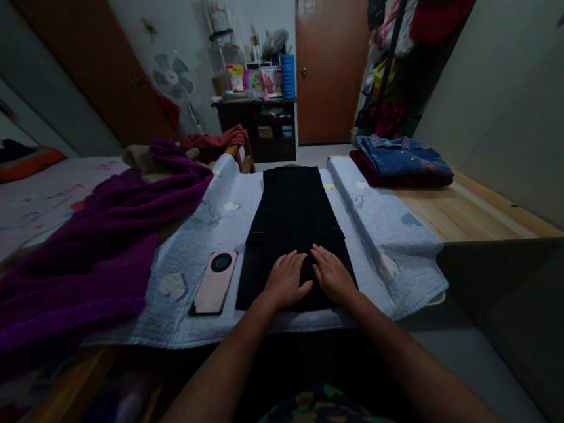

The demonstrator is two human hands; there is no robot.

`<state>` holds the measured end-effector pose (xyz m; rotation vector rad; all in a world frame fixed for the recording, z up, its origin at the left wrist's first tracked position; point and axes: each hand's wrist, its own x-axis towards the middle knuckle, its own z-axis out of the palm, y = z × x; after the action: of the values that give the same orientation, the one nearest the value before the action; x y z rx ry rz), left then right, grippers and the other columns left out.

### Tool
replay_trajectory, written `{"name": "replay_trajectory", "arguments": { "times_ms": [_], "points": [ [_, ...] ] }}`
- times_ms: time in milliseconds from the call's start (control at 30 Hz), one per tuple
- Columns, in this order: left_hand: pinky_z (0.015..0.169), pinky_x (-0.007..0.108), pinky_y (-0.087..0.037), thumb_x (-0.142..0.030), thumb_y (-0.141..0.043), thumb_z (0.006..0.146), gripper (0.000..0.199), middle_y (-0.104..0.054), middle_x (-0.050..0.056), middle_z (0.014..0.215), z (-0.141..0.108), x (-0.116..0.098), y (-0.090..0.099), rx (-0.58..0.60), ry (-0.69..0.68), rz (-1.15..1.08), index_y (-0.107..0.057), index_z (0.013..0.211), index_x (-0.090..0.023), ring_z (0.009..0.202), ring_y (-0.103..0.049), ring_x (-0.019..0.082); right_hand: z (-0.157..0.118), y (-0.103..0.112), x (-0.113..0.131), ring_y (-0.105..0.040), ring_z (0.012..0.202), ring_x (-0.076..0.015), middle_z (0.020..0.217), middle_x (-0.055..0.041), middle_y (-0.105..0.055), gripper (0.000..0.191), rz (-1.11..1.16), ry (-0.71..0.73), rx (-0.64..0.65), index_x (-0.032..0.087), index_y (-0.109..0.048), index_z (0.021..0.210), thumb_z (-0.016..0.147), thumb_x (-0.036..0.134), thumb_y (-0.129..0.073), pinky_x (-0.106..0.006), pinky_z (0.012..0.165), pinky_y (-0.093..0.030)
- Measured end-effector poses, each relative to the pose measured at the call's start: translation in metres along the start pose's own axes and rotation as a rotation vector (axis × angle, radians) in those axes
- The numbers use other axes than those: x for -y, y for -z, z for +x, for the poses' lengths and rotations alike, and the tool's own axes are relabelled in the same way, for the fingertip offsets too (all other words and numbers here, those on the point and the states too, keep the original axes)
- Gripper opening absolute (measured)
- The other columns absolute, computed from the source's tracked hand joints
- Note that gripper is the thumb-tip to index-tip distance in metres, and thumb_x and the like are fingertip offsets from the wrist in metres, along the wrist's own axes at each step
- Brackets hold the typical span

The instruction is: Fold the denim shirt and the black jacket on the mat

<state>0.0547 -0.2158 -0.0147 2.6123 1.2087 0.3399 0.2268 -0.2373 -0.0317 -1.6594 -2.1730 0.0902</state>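
A black garment [291, 204], which looks like folded trousers, lies lengthwise on a light blue quilted cloth [233, 222]. Its near part is doubled over, with a fold edge across the middle. My left hand [288, 280] rests palm down on the near part, fingers stretched out. Beside it, my right hand [333, 274] also presses flat on the black fabric, its fingertips close to those of the left. Neither hand grips anything. To the left of the garment lies a pink phone [215, 284] with a round black camera ring facing up.
A purple blanket [101, 234] is heaped at the left, over a bed. Folded denim [400, 155] sits on dark red cloth on a wooden board [489, 210] at the right. Farther back stand a fan [174, 76], a dark cabinet [234, 120] and hanging clothes [442, 13].
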Motion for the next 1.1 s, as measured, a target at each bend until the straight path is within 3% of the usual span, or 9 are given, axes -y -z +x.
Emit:
{"name": "replay_trajectory", "arguments": {
  "times_ms": [133,300,400,500,633,733,833,1000,1100],
  "points": [
    [0.114,0.043,-0.020,-0.043,-0.054,0.082,0.058,-0.046,0.013,0.139,-0.008,-0.002,-0.005,-0.100,0.013,0.003,-0.042,0.131,-0.016,0.135,-0.035,0.026,-0.007,-0.002,-0.002,-0.035,0.135,-0.0241,0.146,-0.0123,-0.040,0.044,-0.039,0.003,0.035,0.011,-0.046,0.136,0.094,0.023,-0.035,-0.043,0.109,-0.032],
    [0.117,0.044,-0.014,-0.044,-0.052,0.085,0.052,-0.047,0.009,0.140,-0.024,-0.005,-0.007,-0.147,-0.028,-0.032,-0.043,0.130,-0.018,0.136,-0.033,0.024,-0.008,0.012,-0.003,-0.041,0.131,-0.0241,0.142,-0.0130,-0.045,0.040,-0.063,-0.003,0.057,0.011,-0.051,0.130,0.094,0.024,-0.038,-0.040,0.107,-0.034],
    [0.117,0.045,-0.013,-0.044,-0.053,0.085,0.056,-0.043,0.008,0.144,-0.030,-0.004,-0.006,-0.124,-0.038,-0.053,-0.040,0.134,-0.020,0.137,-0.029,0.024,0.008,0.028,0.000,-0.059,0.109,-0.0231,0.115,-0.0130,-0.065,0.029,-0.051,-0.095,0.115,0.014,-0.063,0.107,0.092,0.022,-0.040,-0.034,0.094,-0.042],
    [0.116,0.044,-0.017,-0.044,-0.056,0.084,0.058,-0.043,0.007,0.144,-0.030,-0.001,-0.003,-0.098,-0.041,-0.085,-0.041,0.135,-0.020,0.136,-0.031,0.025,0.032,0.037,0.007,-0.064,0.089,-0.0212,0.092,-0.0097,-0.069,0.029,0.008,-0.184,0.096,0.017,-0.065,0.095,0.093,0.021,-0.036,-0.031,0.082,-0.045],
    [0.112,0.044,-0.024,-0.044,-0.061,0.080,0.058,-0.050,0.009,0.137,-0.025,0.001,0.001,-0.092,-0.075,-0.131,-0.046,0.130,-0.019,0.130,-0.038,0.026,0.053,0.024,0.024,-0.059,0.103,-0.0199,0.110,-0.0116,-0.064,0.032,0.193,-0.100,-0.162,0.014,-0.059,0.112,0.092,0.019,-0.034,-0.031,0.091,-0.044],
    [0.111,0.046,-0.026,-0.039,-0.064,0.077,0.061,-0.052,0.011,0.132,-0.023,0.002,0.002,-0.111,-0.093,-0.155,-0.044,0.130,-0.018,0.126,-0.042,0.027,0.056,0.009,0.036,-0.051,0.119,-0.0237,0.125,-0.0162,-0.057,0.034,0.201,-0.055,-0.263,0.010,-0.057,0.116,0.088,0.015,-0.037,-0.040,0.101,-0.038],
    [0.109,0.046,-0.029,-0.035,-0.065,0.076,0.060,-0.054,0.010,0.130,-0.023,0.002,0.002,-0.132,-0.104,-0.186,-0.044,0.130,-0.019,0.123,-0.045,0.027,0.062,0.002,0.041,-0.044,0.127,-0.0250,0.133,-0.0158,-0.052,0.036,0.241,-0.039,-0.277,0.012,-0.057,0.118,0.088,0.014,-0.038,-0.047,0.108,-0.031],
    [0.109,0.046,-0.028,-0.036,-0.065,0.076,0.063,-0.052,0.010,0.134,-0.026,0.001,0.004,-0.145,-0.115,-0.174,-0.042,0.132,-0.020,0.125,-0.044,0.026,0.081,-0.012,0.031,-0.043,0.130,-0.0185,0.138,-0.0134,-0.049,0.043,0.512,-0.007,-0.176,0.014,-0.049,0.130,0.090,0.021,-0.038,-0.037,0.110,-0.033],
    [0.110,0.047,-0.027,-0.036,-0.064,0.077,0.060,-0.052,0.011,0.133,-0.028,0.000,0.003,-0.148,-0.101,-0.138,-0.044,0.131,-0.018,0.127,-0.043,0.027,0.083,-0.027,0.020,-0.038,0.134,-0.0193,0.142,-0.0142,-0.045,0.046,0.504,-0.067,-0.094,0.012,-0.048,0.133,0.091,0.025,-0.038,-0.038,0.111,-0.031]
  ]
}}
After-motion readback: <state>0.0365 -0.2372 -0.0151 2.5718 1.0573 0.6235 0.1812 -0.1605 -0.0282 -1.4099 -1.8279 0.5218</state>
